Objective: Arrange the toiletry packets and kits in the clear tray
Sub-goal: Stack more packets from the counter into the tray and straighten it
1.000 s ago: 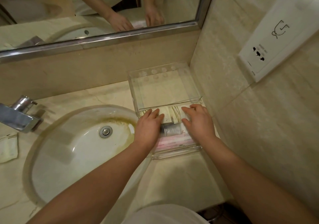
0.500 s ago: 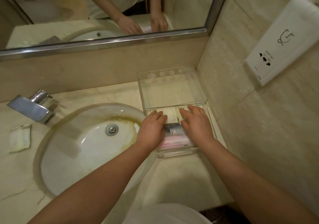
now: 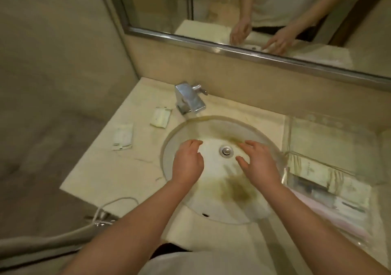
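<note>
The clear tray stands on the counter at the right, beside the sink. Its near half holds cream packets, a dark tube and a pink kit; its far half looks bare. Two more white packets lie on the counter left of the sink: one by the faucet, one further left. My left hand and my right hand hover over the sink basin, fingers apart, holding nothing. Both are well clear of the tray and of the loose packets.
A stained white sink with a metal drain fills the middle of the counter. A chrome faucet stands behind it. A mirror runs along the back wall. A hose and white cord hang off the counter's front left edge.
Both hands have left the tray and moved left over the sink basin, empty. The view has swung left, bringing the two loose packets on the left counter into sight.
</note>
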A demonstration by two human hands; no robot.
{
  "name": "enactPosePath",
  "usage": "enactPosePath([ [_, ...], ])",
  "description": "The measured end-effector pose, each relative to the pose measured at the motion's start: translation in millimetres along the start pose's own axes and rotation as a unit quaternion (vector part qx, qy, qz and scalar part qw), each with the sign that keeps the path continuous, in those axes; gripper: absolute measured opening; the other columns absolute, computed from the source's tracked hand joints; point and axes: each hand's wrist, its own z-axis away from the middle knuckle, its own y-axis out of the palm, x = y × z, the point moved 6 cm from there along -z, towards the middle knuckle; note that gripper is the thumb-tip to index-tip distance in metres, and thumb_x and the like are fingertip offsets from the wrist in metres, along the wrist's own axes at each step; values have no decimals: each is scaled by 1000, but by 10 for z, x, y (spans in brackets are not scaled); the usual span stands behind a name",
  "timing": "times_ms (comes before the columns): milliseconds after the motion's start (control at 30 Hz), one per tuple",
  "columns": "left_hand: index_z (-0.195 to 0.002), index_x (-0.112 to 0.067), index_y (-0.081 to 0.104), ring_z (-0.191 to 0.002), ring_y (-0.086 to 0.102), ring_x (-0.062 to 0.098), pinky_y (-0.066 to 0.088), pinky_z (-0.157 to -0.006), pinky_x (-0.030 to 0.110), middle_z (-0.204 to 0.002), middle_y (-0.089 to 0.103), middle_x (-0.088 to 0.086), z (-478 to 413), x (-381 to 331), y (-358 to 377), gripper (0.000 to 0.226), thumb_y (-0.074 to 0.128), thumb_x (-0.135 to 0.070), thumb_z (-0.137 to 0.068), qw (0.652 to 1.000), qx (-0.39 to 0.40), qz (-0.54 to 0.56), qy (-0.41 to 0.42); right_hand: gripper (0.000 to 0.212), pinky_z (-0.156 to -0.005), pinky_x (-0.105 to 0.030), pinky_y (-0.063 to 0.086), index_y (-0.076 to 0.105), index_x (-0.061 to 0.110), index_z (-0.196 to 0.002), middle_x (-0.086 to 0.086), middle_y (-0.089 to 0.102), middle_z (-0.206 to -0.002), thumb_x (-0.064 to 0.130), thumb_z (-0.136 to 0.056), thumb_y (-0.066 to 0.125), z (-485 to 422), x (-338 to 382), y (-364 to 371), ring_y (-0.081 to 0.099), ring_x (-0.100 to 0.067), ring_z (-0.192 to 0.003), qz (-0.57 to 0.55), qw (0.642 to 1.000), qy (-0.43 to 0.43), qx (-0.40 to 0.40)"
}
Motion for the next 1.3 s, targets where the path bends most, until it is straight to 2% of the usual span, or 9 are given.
enactPosePath([
  [167,-116,-6,64,-108,56,30,43,-92,35,-115,63,13,-58,971,-727,38,52,2,-80,991,-87,-12,-102,49,-96,-35,40,54,24,-138,-8,59,-129,32,-90,63,-408,928,487,50,-29,-119,6,995,-69,64],
  [300,-114,-11,66,-110,54,29,43,-90,35,-117,62,12,-135,1646,-1153,31,55,-5,-85,970,-127,-14,-207,55,-99,-37,40,48,20,-141,-9,56,-134,34,-90,63,-688,1496,892,49,-30,-123,2,991,-69,112],
  [500,-108,-16,72,-112,50,27,44,-90,35,-123,57,7,-334,2344,-1320,25,67,-21,-84,948,-95,-10,-305,56,-99,-35,40,53,20,-135,-7,56,-134,32,-83,69,-1101,2006,1351,49,-27,-124,19,991,-30,132],
  [733,-127,-13,51,-109,52,32,45,-89,40,-117,58,12,-517,2525,-1250,62,79,-21,-72,942,-66,-7,-329,45,-92,-39,45,60,20,-123,-8,58,-125,33,-80,69,-1436,2241,1637,52,-30,-115,108,990,-18,83],
  [933,-90,-10,62,-85,63,31,52,-71,38,-89,65,10,-538,2517,-1183,13,63,-16,-78,949,-22,24,-312,21,-70,-35,42,64,14,-105,-11,59,-109,24,-88,55,-1584,2232,1706,55,-33,-100,212,973,-36,81],
  [1000,-93,-9,66,-86,62,30,51,-74,37,-93,62,11,-484,2469,-1125,16,59,-13,-80,950,-21,61,-306,20,-67,-33,38,65,12,-103,-12,58,-109,19,-91,51,-1576,2234,1733,55,-33,-99,263,960,-57,80],
  [1067,-99,-11,71,-90,61,25,48,-77,30,-98,62,9,-401,2418,-1073,21,58,-11,-82,951,-26,98,-293,23,-68,-34,37,65,10,-104,-14,57,-110,15,-91,47,-1537,2238,1754,55,-33,-100,283,953,-65,82],
  [1200,-93,-17,77,-89,59,10,44,-85,17,-103,61,1,-226,2305,-1055,34,54,4,-79,937,-56,205,-276,23,-73,-37,41,60,9,-108,-14,56,-114,17,-91,47,-1443,2228,1730,53,-34,-104,247,963,-54,91],
  [1300,-93,-15,77,-108,58,13,38,-93,13,-117,61,2,-105,2232,-1084,43,47,11,-79,924,-61,241,-290,40,-85,-42,45,53,10,-119,-15,53,-122,29,-85,60,-1445,2222,1678,51,-37,-111,158,983,-33,89],
])
